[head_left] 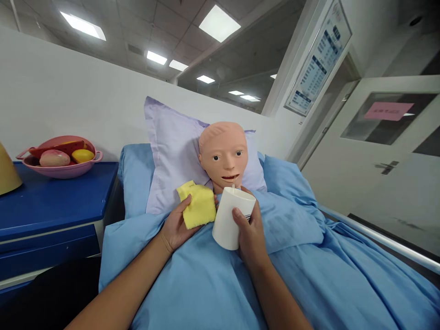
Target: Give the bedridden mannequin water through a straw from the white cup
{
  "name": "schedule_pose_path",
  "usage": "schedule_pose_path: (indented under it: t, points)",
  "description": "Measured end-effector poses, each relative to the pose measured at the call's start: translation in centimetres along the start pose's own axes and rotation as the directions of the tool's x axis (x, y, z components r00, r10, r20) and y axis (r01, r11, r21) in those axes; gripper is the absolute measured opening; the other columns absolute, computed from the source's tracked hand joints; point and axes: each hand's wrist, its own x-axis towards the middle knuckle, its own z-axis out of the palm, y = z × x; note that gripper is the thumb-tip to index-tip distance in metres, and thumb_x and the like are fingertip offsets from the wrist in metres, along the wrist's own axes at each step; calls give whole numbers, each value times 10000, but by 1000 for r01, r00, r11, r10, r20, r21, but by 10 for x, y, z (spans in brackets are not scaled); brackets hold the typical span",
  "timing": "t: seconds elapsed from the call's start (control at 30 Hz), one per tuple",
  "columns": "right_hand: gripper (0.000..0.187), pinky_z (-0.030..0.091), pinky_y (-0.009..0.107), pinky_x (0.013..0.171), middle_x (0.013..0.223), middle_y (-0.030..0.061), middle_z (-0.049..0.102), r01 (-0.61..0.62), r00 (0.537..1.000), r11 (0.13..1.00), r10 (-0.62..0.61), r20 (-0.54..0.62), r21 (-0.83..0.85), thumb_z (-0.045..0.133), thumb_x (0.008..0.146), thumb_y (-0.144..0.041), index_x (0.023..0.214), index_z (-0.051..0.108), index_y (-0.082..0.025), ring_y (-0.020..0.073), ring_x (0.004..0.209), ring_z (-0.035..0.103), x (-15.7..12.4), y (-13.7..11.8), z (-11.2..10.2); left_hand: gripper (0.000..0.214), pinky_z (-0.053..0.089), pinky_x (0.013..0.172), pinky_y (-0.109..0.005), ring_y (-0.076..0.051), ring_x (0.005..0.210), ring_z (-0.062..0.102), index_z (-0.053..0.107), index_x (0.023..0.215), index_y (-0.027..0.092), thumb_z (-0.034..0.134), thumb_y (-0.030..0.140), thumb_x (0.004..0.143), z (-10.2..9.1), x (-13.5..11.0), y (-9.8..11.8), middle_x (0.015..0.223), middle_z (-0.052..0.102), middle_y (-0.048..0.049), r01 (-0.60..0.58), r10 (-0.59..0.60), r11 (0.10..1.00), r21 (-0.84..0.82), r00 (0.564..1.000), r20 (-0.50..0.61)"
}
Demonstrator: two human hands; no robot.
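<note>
A training manikin [223, 153] lies in the bed, its head on a lilac pillow [173, 151] and a blue blanket [292, 256] over its body. My right hand [250, 229] is wrapped round a white cup [228, 217], tilted toward the manikin's chin; a thin straw tip shows at the rim near the mouth. My left hand [177, 224] grips a folded yellow cloth [197, 204] held just beside the cup, below the manikin's chin on its left.
A blue bedside cabinet [51, 201] stands at the left with a pink bowl [62, 169] of fruit and a yellow object [7, 172] at the edge. A metal bed rail [388, 238] runs along the right. A white door [385, 160] is beyond.
</note>
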Motion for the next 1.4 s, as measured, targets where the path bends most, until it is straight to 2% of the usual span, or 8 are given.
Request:
schedule_pose_path:
  t: [0.13, 0.23, 0.4, 0.7, 0.93, 1.13, 1.4]
  points:
    - [689, 559, 433, 847, 1250, 64, 644, -33, 999, 999, 34, -34, 36, 766, 710, -458, 1329, 502, -308, 307, 1074, 645, -2, -6, 6, 542, 370, 1119, -447, -279, 1214, 583, 390, 1429, 78, 471, 347, 965, -3, 1, 0, 1250, 651, -172, -15, 14, 1000, 16, 998, 53]
    - [702, 561, 437, 819, 1250, 70, 641, -53, 998, 998, 54, -30, 28, 765, 709, -483, 1331, 486, -314, 320, 1072, 642, -2, -4, 4, 536, 379, 1112, -433, -274, 1218, 580, 397, 1422, 65, 466, 340, 967, -5, 1, 0, 1250, 651, -176, -11, 10, 1000, 14, 998, 68]
    - [665, 510, 429, 922, 1347, 55, 573, -27, 999, 999, 27, -19, -20, 750, 737, -478, 1332, 491, -331, 311, 1199, 563, -2, 0, -1, 512, 382, 1107, -419, -266, 1211, 587, 426, 1399, 54, 454, 333, 971, -6, 0, 0, 1235, 659, -174, -17, 15, 1000, 21, 996, 84]
    - [739, 545, 389, 771, 1219, 70, 639, -78, 994, 997, 76, -73, -15, 747, 704, -521, 1352, 462, -311, 280, 1002, 643, -7, -5, 8, 516, 394, 1095, -420, -272, 1185, 606, 439, 1398, 58, 468, 338, 966, -6, -2, 1, 1216, 670, -179, -6, 2, 999, 41, 997, 76]
    - [696, 536, 389, 845, 1299, 66, 601, -53, 996, 998, 52, -68, -15, 721, 756, -494, 1372, 452, -312, 275, 1106, 609, -5, 2, 2, 521, 407, 1085, -429, -281, 1177, 611, 427, 1408, 57, 469, 326, 965, -3, -4, 1, 1224, 662, -190, -6, 4, 999, 44, 999, 50]
    - [709, 562, 381, 777, 1223, 61, 643, -77, 996, 997, 77, -41, 13, 723, 764, -479, 1392, 435, -323, 263, 995, 656, -3, 5, -2, 531, 413, 1080, -444, -289, 1176, 611, 426, 1410, 59, 487, 327, 956, -5, -5, 1, 1240, 651, -197, -7, 4, 999, 46, 998, 62]
    - [676, 551, 357, 767, 1212, 55, 643, -104, 993, 994, 105, -56, 17, 719, 767, -500, 1366, 452, -336, 248, 992, 648, -6, -1, 2, 517, 406, 1089, -436, -277, 1182, 608, 416, 1416, 68, 477, 312, 964, -4, -6, 1, 1220, 667, -180, -18, 15, 999, 41, 998, 61]
